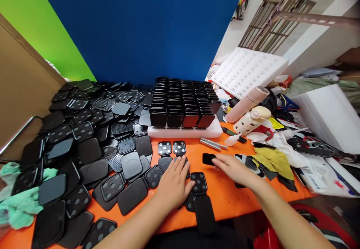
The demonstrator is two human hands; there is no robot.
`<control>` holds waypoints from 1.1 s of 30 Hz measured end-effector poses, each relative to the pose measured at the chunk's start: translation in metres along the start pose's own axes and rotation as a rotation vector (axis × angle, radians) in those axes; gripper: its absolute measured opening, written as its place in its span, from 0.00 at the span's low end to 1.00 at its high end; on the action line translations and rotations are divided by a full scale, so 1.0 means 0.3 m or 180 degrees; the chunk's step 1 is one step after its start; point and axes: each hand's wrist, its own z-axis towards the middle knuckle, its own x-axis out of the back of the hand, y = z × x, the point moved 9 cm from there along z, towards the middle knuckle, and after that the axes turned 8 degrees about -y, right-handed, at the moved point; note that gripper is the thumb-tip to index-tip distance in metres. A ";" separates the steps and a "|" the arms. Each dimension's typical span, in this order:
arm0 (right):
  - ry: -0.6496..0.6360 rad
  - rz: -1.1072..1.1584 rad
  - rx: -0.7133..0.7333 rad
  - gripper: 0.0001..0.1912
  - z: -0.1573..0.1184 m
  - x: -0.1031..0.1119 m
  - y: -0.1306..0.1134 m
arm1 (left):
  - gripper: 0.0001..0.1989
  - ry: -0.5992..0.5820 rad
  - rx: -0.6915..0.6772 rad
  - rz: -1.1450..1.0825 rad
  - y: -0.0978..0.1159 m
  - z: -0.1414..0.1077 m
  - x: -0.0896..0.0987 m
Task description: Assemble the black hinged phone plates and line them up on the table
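Observation:
My left hand [174, 179] lies with its fingers spread over black hinged cases on the orange table. Just beyond its fingertips are two open cases with silvery discs, one at left [164, 148] and one at right [179, 147]. My right hand [229, 166] has its fingertips at the right edge of a small black rectangular piece [208, 159]; its fingers look close together. Between the hands, near the front edge, sits an open black case [198, 182] with dark discs. A dark flat panel [204, 213] hangs over the table edge.
Many black cases [90, 149] are heaped at left. Rows of black cases [182, 102] stand in a white foam block [185, 132] at the back. Metal rods [210, 143], a pink bottle [247, 104], a cream bottle [251, 120] and yellow-green cloth [274, 162] are at right.

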 end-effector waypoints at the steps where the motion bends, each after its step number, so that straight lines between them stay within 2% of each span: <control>1: -0.0038 0.0102 0.0069 0.14 0.056 -0.035 -0.027 | 0.29 -0.0021 -0.0005 -0.0003 0.000 0.000 -0.004; 6: -0.0051 0.0494 0.0304 0.14 0.284 -0.151 -0.088 | 0.31 -0.0040 0.0027 -0.0063 -0.002 0.003 -0.005; 10: -0.0011 0.0540 0.0335 0.15 0.358 -0.169 -0.086 | 0.32 -0.0049 0.0034 -0.0118 -0.005 0.003 -0.012; 25: 0.0141 0.0087 0.0122 0.16 0.392 -0.171 -0.076 | 0.32 -0.0038 0.0030 -0.0105 -0.009 0.002 -0.012; 33: 0.0069 -0.0235 -0.0051 0.16 0.396 -0.166 -0.079 | 0.32 -0.0059 0.0028 -0.0132 -0.010 0.003 -0.017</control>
